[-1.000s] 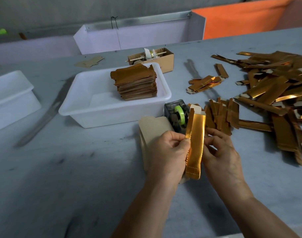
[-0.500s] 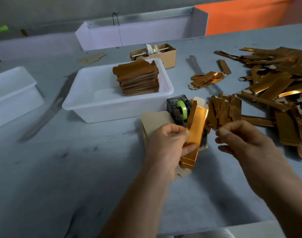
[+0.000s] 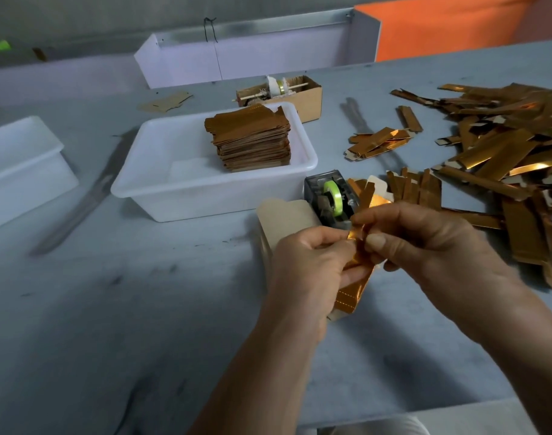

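A long gold foil carton blank [image 3: 351,290] is held above the grey table [image 3: 111,309]. My left hand [image 3: 309,268] grips its middle from the left. My right hand [image 3: 425,243] pinches its upper part between thumb and forefinger. Just behind my hands stands a dark tape dispenser [image 3: 329,199] with a green roll. A plain beige card [image 3: 284,221] lies under my left hand, partly hidden.
A white tub [image 3: 161,189] holds a stack of flat gold blanks [image 3: 252,139]. A loose heap of gold blanks [image 3: 503,158] covers the right side. A small cardboard box [image 3: 306,95] sits behind the tub. Another white tub [image 3: 20,164] is at far left.
My right hand let go of the gold blank and drew off to the right, then came back and pinches its upper part. The blank has tilted and sunk lower in my left hand.
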The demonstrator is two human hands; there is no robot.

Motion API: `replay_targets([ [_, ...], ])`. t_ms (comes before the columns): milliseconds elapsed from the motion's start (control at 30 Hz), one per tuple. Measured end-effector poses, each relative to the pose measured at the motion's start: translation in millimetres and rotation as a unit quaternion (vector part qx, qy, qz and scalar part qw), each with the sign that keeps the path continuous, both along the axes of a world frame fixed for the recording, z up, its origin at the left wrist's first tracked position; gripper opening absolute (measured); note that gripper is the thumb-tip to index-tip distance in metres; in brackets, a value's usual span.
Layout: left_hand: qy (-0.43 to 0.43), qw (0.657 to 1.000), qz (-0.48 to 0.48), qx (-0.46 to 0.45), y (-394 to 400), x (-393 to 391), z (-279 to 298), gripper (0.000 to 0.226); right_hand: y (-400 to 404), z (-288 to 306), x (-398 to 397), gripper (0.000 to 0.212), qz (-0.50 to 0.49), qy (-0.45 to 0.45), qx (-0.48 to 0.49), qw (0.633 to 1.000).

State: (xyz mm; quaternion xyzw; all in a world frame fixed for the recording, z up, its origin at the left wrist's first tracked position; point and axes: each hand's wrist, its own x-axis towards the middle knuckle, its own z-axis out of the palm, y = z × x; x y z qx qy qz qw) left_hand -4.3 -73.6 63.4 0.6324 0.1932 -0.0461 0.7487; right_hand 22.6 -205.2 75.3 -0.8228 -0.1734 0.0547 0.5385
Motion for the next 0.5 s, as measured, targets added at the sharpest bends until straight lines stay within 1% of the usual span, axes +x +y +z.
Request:
replay_targets([
  [67,0.0,1.0,-0.007,-0.004,1,-1,1,0.016,0,-2,2,0.03,-0.013,-0.015,-0.022,1.0],
  [200,-0.015,0.999,-0.028,-0.027,3,-1,1,0.013,2,-2,5,0.028,-0.048,-0.027,-0.036,0.998],
  [300,-0.035,0.996,-0.059,-0.06,7,-1,2,0.018,5,-2,5,0.029,-0.063,-0.047,-0.073,0.994],
  [367,-0.047,0.996,-0.064,-0.042,7,-2,1,0.023,6,-1,4,0.03,-0.076,-0.065,-0.102,0.99],
  [433,-0.055,0.997,-0.05,-0.013,6,-2,-2,0.02,8,0,2,0.032,-0.086,-0.086,-0.129,0.984],
  [500,-0.058,0.998,-0.028,-0.007,4,-2,-5,0.016,10,0,0,0.032,-0.095,-0.097,-0.151,0.979],
])
